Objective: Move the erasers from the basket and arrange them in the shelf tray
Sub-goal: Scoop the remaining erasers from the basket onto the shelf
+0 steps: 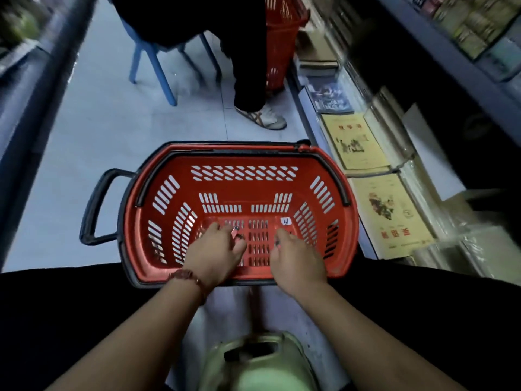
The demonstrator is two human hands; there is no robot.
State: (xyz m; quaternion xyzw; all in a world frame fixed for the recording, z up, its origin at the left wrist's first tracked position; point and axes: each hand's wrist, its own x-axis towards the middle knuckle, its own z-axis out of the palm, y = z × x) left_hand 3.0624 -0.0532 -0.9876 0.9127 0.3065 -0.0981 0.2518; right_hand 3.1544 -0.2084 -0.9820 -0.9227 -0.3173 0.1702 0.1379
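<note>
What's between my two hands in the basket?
In the head view, mostly bare slotted basket floor lies between left hand and right hand; small items sit beside the left one.

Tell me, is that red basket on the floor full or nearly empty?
Nearly empty: the basket shows its slotted floor bare, save a white sticker and small bits by the left hand and right hand.
</note>
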